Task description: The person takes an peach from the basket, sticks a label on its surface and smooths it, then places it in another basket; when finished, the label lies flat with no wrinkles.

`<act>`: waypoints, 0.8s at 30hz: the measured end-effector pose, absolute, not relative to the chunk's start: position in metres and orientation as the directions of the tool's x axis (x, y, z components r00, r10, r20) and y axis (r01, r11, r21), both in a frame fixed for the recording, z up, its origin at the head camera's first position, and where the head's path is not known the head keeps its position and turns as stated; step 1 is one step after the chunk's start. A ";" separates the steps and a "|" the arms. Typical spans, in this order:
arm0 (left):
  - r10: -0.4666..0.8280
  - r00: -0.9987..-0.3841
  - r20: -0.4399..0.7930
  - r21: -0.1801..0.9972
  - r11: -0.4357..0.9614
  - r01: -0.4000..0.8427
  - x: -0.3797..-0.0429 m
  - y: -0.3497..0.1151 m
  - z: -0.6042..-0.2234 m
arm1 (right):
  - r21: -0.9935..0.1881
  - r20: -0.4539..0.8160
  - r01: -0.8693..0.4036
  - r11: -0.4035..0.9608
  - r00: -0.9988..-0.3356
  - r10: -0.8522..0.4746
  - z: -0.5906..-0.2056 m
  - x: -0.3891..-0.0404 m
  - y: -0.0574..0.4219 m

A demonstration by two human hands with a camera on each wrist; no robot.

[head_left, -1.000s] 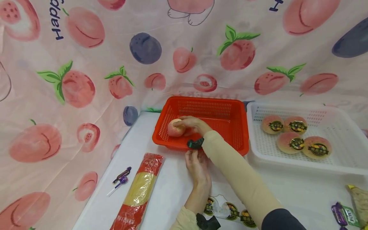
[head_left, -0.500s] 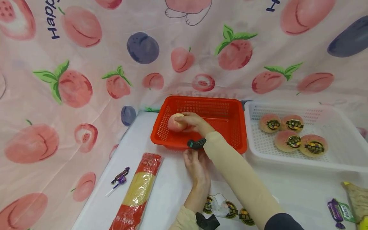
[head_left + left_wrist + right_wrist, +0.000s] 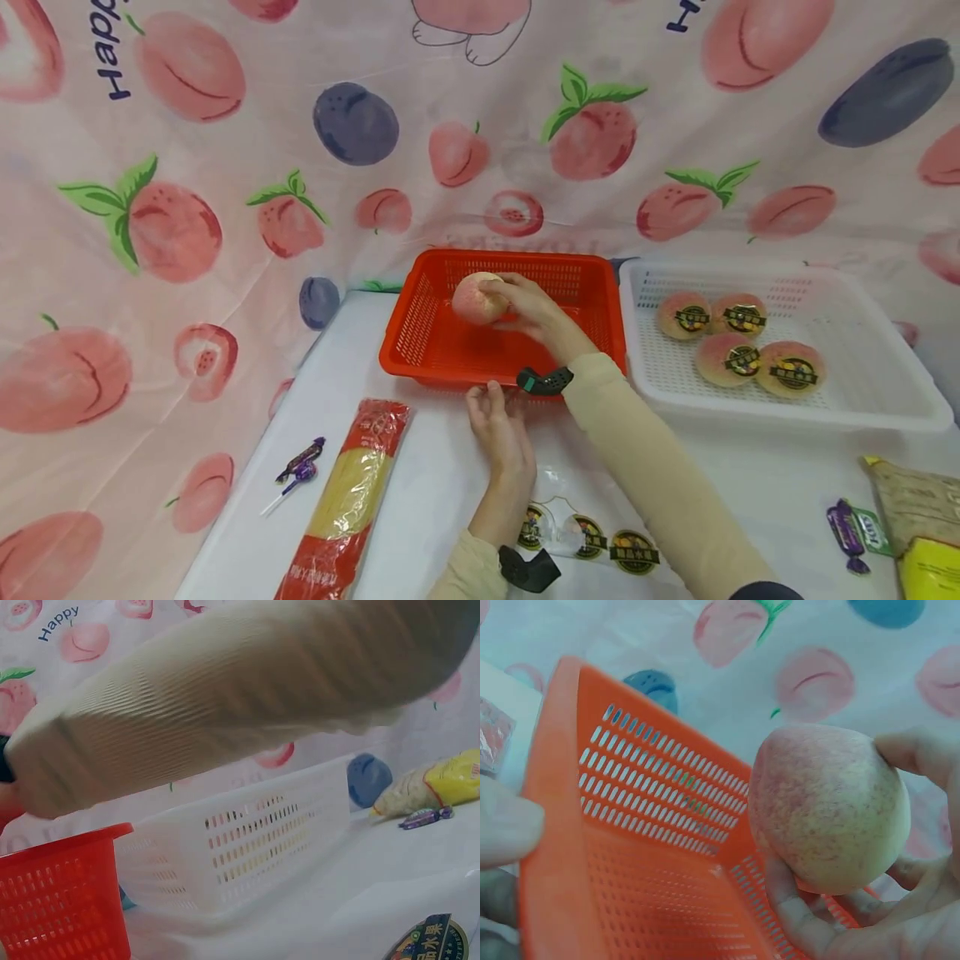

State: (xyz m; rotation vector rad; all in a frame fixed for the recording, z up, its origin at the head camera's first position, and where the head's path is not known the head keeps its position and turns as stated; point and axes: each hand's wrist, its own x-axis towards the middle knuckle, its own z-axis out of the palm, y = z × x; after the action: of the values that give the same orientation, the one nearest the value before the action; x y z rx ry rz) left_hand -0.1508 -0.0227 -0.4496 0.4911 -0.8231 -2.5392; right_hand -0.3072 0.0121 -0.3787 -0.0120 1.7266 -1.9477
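Observation:
My right hand holds a pink-and-yellow apple between thumb and fingers, above the floor of the red plastic basket. In the right wrist view the apple fills much of the frame, its skin speckled, with bare fingers around its lower side. My left hand is at the basket's front wall, palm side up, fingers loosely bent. Its thumb touches the rim at the left of the right wrist view. The left wrist view shows the right sleeve across the red basket.
A white basket on the right holds several labelled pink fruits. A red-and-yellow noodle packet and wrapped sweets lie at left. Sticker labels are in front; candies and a yellow-ended bag lie right.
My right hand has lifted the apple up from the basket's left part and moved it slightly right. My left hand stays at the front wall. The head view has shifted a little right.

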 end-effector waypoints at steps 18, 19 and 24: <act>-0.472 -0.859 -0.199 0.615 -0.743 0.266 -0.150 -0.023 -0.450 | -0.930 -0.109 0.239 -0.278 -0.904 -0.413 -0.359 -0.250 0.082; -0.471 -0.859 -0.201 0.614 -0.744 0.265 -0.150 -0.023 -0.450 | -0.929 -0.093 0.228 -0.290 -0.905 -0.415 -0.359 -0.247 0.086; -0.463 -0.864 -0.197 0.614 -0.746 0.260 -0.149 -0.022 -0.449 | -0.926 -0.005 0.165 -0.340 -0.904 -0.427 -0.358 -0.230 0.108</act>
State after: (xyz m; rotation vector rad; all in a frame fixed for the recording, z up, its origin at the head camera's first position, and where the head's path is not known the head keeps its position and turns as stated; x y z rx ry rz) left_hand -0.1494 -0.0225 -0.4494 0.4782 -0.8333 -2.5722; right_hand -0.2303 0.1085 -0.3577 -0.3387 1.5367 -2.2841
